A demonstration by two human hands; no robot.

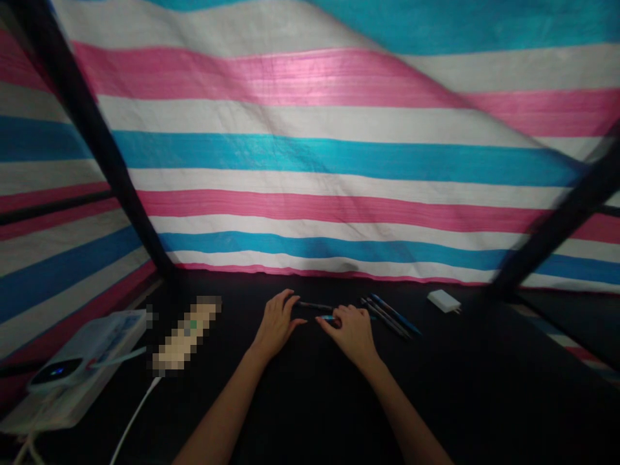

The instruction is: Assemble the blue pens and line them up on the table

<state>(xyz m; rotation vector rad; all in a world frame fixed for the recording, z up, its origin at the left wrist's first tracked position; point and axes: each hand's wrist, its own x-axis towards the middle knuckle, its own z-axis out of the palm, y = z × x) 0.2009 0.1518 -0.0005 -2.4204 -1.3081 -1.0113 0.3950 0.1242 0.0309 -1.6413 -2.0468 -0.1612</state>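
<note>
Take the gap between the two hands as the clock's centre. Between eight and nine o'clock, far out on the black table (pixel 300 413), a pale device (pixel 61 372) with a lit display lies on a white box (pixel 90 397). Nearer, at nine, is a pixelated oblong (pixel 186 336), its content hidden, with a white cable (pixel 133 413) trailing towards eight.

The left hand (pixel 277 326) is just at nine, palm down, thumb and fingers spread wide and holding nothing. Its fingertips are by the left end of a dark pen (pixel 312 305) at twelve; I cannot tell whether they touch it.

At three, the right hand (pixel 352 329) curls its fingers over a teal pen (pixel 329 318), which shows on both sides; whether it is gripped or merely covered, I cannot tell. Farther along three lies a cluster of pens (pixel 385 318), one blue, then a white charger (pixel 443 301) with its prongs pointing towards three.
</note>
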